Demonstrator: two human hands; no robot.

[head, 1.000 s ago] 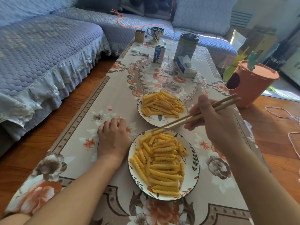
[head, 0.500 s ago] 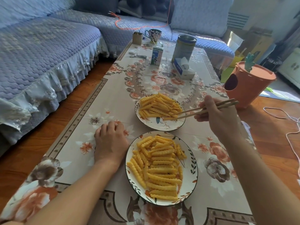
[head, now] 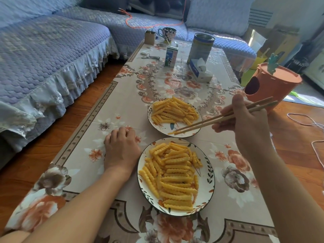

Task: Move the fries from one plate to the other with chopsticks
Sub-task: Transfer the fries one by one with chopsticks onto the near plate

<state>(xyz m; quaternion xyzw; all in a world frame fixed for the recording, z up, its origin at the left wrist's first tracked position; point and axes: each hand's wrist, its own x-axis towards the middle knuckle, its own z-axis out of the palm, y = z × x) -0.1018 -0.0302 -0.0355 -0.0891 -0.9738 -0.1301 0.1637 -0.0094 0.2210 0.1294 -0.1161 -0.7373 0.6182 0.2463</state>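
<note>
While left hand (head: 121,151) rests flat on table, right-hand grip (head: 245,123) clenches chopsticks (head: 222,118), tips pinching fry (head: 171,132) over far plate (head: 157,125).

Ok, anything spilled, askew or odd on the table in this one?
Nothing stands out. All crinkle-cut yellow fries sit inside the two leaf-patterned white plates, far and near, none on the floral tablecloth. The right hand holds wooden chopsticks with a fry at their tips, over the far plate.
</note>
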